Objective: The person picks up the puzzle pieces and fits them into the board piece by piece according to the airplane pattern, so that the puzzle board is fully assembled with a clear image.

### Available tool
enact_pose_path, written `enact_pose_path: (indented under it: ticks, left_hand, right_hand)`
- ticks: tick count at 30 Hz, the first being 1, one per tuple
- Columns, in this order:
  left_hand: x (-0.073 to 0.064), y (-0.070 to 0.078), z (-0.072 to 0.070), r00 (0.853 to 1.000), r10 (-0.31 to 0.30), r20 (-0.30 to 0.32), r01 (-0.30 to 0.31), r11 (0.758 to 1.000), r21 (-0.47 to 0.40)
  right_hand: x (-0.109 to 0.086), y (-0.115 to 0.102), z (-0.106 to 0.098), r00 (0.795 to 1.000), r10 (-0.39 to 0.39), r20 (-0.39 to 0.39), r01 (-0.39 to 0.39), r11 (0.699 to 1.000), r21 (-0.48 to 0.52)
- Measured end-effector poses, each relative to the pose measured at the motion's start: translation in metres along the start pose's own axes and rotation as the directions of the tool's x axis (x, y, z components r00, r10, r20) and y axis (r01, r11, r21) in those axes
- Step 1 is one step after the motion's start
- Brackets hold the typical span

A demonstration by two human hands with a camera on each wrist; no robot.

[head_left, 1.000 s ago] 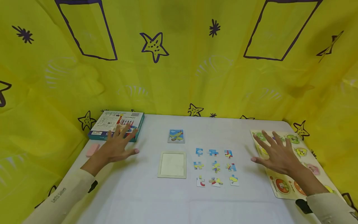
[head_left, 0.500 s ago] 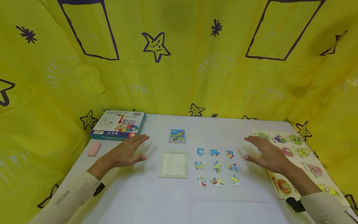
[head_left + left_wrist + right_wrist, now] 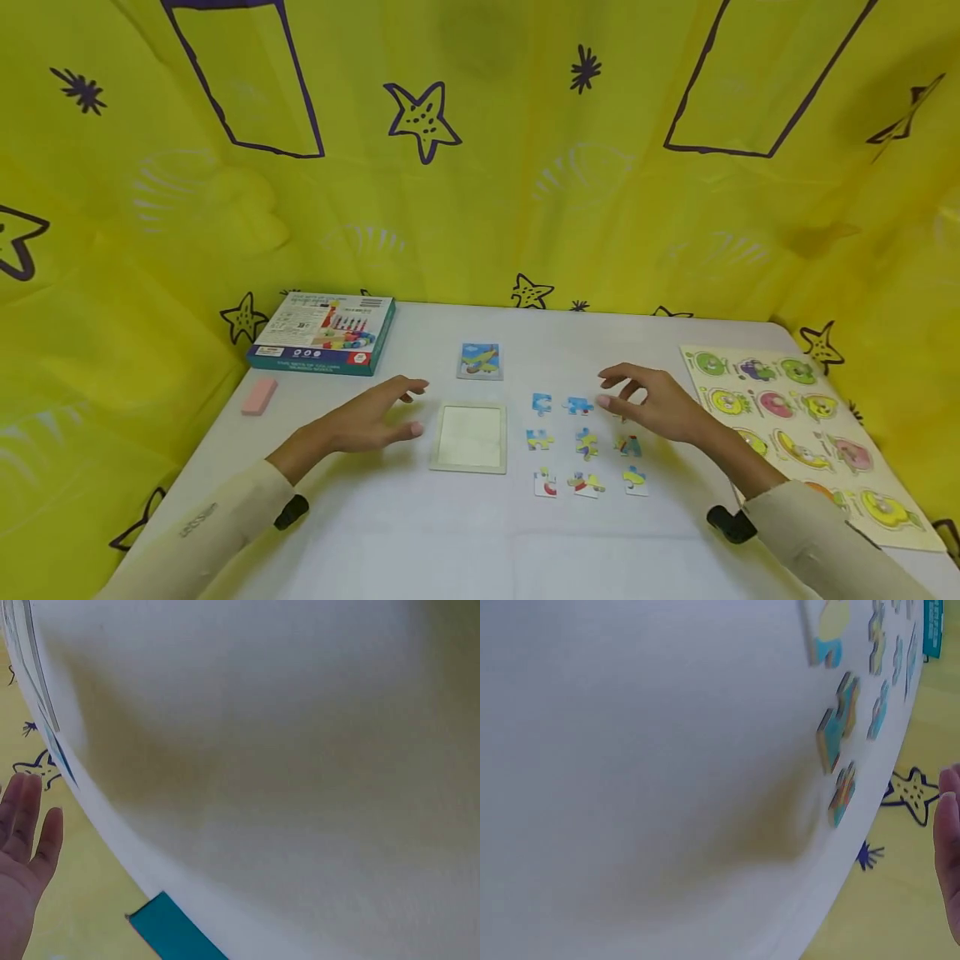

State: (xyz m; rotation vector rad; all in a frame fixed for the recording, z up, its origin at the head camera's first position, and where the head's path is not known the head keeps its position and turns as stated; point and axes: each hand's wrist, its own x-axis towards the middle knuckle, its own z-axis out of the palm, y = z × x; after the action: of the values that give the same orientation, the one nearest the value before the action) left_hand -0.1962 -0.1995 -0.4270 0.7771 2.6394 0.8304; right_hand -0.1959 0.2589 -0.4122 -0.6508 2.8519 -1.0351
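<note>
In the head view my left hand (image 3: 369,418) hovers just left of a small square puzzle tray (image 3: 438,440) with a pale rim, fingers loosely bent and holding nothing. My right hand (image 3: 658,407) hangs over the upper right of several loose jigsaw pieces laid out in rows. Its thumb and fingers are apart, and they largely cover the top-right jigsaw piece (image 3: 842,795), which shows on the table in the right wrist view. Left of it lies a blue jigsaw piece (image 3: 578,406). Behind the tray sits a small airplane picture (image 3: 480,361).
A flat teal-and-white box (image 3: 322,333) stands at the back left, with a pink block (image 3: 259,397) in front of it. A fruit-picture board (image 3: 776,402) lies on the right, partly under my right forearm. Yellow patterned cloth (image 3: 480,208) hangs behind the white table.
Both hands have come inward from the table's sides: the left toward the tray, the right off the fruit board to above the pieces. Their spread fingers have relaxed into a loose bend.
</note>
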Motion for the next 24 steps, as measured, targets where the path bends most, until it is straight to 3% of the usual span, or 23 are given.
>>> enact_pose_path:
  ticks: [4,9,17,24]
  left_hand:
    - [0.006,-0.001,0.006,1.0,-0.005,0.002,0.005,0.999,-0.046]
    - [0.014,0.0,0.014,1.0,-0.008,0.018,0.009,0.999,-0.045]
    - [0.026,0.005,0.025,0.998,-0.01,0.067,0.006,0.998,0.059]
    - [0.025,0.01,0.029,0.998,-0.018,0.058,0.011,0.993,0.117]
  right_hand:
    - [0.018,-0.005,0.009,0.999,0.003,0.033,-0.006,0.996,0.09]
    - [0.039,-0.009,0.018,0.996,0.042,0.076,-0.051,0.992,0.112]
    - [0.06,-0.016,0.031,0.986,0.075,0.148,-0.094,0.987,0.126]
    - [0.071,-0.023,0.046,0.972,0.142,0.188,-0.158,0.985,0.075]
